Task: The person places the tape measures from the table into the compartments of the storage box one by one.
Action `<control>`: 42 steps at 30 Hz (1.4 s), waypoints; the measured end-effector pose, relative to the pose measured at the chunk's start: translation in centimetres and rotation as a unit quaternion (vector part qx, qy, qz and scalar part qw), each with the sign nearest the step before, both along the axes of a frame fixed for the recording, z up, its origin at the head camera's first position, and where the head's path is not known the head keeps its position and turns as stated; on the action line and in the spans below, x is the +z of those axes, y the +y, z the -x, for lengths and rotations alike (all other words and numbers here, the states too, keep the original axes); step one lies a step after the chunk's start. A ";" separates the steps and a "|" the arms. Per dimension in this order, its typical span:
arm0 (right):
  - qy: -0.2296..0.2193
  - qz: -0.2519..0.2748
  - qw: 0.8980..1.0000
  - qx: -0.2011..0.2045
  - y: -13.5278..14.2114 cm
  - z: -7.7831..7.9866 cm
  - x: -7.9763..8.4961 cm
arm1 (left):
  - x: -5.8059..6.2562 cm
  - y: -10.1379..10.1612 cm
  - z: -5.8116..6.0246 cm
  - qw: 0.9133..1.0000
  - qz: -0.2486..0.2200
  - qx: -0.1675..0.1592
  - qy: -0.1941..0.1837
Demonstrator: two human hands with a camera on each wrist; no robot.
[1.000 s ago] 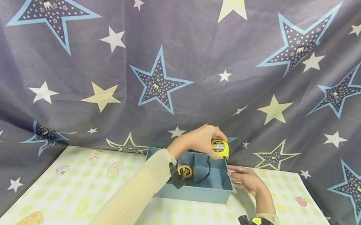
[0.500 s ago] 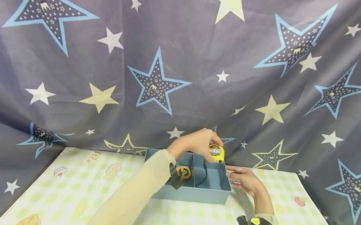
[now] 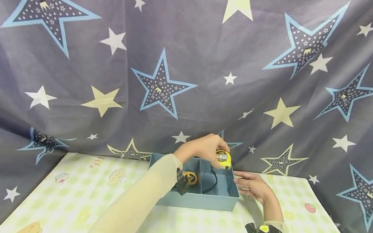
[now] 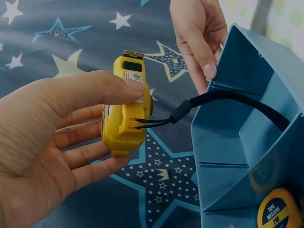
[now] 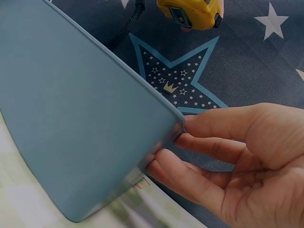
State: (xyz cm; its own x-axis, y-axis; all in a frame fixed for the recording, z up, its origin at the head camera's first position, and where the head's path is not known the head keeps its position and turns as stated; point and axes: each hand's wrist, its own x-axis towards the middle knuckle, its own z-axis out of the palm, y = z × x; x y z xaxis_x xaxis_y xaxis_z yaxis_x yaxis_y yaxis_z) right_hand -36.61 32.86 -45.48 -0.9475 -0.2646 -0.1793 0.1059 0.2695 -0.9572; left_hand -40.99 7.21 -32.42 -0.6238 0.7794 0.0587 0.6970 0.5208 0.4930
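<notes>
My left hand [image 3: 204,147] holds a yellow tape measure [image 3: 223,159] above the right compartment of a blue divided box [image 3: 198,201]. In the left wrist view the thumb lies along one edge of the tape measure [image 4: 124,114], with the fingers beneath and behind it. Its black wrist strap [image 4: 237,96] hangs down into the box. A second, orange-and-black tape measure [image 3: 190,178] sits in the middle compartment. With fingers fairly straight, my right hand [image 3: 255,187] touches the outside of the box's right end. The left compartment is mostly hidden behind my left forearm.
The box stands at the back of a table with a green-and-white checked cloth [image 3: 89,197]. Right behind it hangs a dark curtain [image 3: 205,95] printed with stars. Black straps circle both wrists.
The yellow tape measure in my left hand has lowered slightly toward the right compartment, mostly during the first half second. My right hand stays against the box's end.
</notes>
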 end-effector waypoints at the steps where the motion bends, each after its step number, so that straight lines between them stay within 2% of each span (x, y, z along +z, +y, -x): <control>1: 0.002 0.000 1.000 0.001 0.0 0.1 0.1 | 0.0 0.0 0.1 1.000 0.002 0.002 0.004; 5: 0.007 0.001 1.000 0.000 0.0 0.3 0.2 | 0.0 -0.1 0.2 1.000 0.002 0.006 0.016; 13: -0.002 -0.003 1.000 0.001 0.1 0.1 -0.1 | -0.6 -0.2 0.2 1.000 0.009 -0.005 0.020; 23: -0.002 -0.002 1.000 -0.002 0.2 0.2 -0.5 | 0.1 0.2 0.5 0.999 0.032 -0.017 0.027; 30: 0.002 0.001 1.000 -0.001 0.3 0.6 -0.1 | 0.6 0.4 0.6 0.998 0.054 -0.009 0.032; 42: -0.003 0.003 1.000 -0.001 0.3 0.6 -0.4 | 0.7 0.9 0.7 0.997 0.071 -0.013 0.027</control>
State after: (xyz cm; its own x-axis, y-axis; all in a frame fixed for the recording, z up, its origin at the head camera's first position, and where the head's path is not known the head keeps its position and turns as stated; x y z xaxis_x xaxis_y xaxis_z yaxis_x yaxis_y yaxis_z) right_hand -37.18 33.13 -45.93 -0.9472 -0.2635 -0.1828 0.1118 0.2628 -0.9583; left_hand -41.69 8.14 -31.71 -0.6017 0.7984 -0.0204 0.7349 0.5635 0.3774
